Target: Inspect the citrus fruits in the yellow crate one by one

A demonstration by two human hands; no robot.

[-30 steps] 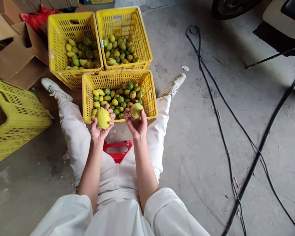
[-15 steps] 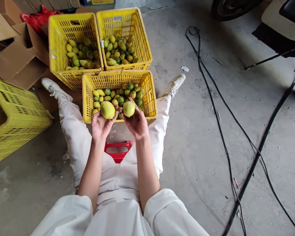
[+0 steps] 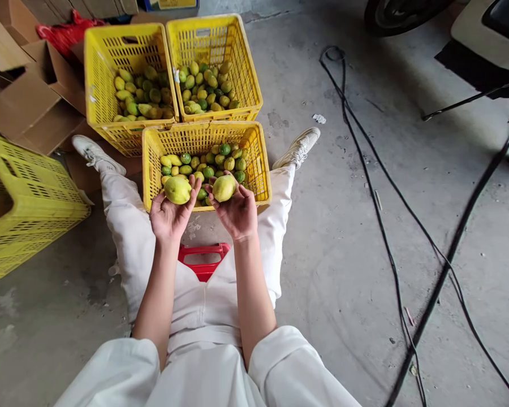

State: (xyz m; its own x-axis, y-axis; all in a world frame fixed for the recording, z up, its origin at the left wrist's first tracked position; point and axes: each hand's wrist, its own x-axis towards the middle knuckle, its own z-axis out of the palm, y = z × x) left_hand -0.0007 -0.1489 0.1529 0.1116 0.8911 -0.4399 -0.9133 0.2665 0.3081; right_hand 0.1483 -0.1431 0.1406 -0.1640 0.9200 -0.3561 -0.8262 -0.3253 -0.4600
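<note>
My left hand [image 3: 169,216], palm up, holds a yellow-green lemon [image 3: 177,190] in its fingers. In my right hand [image 3: 237,213] rests a second lemon [image 3: 224,188], also yellow-green, with the fingers curled round its sides. Both hands are over the near rim of a yellow plastic crate [image 3: 261,169] that stands between my legs. Inside that crate lie several green and yellow lemons [image 3: 208,172], partly hidden by my hands and the two held ones.
Behind stand two more yellow crates, one at left [image 3: 94,73] and one at right [image 3: 249,73], both holding lemons. Another yellow crate [image 3: 38,186] and cardboard boxes [image 3: 29,107] are at left. Black cables [image 3: 441,282] cross the floor at right. A red stool [image 3: 204,271] shows beneath me.
My left hand has moved slightly left and turned its lemon. The lemon in my right hand has rolled to show another side. The crates have stayed put.
</note>
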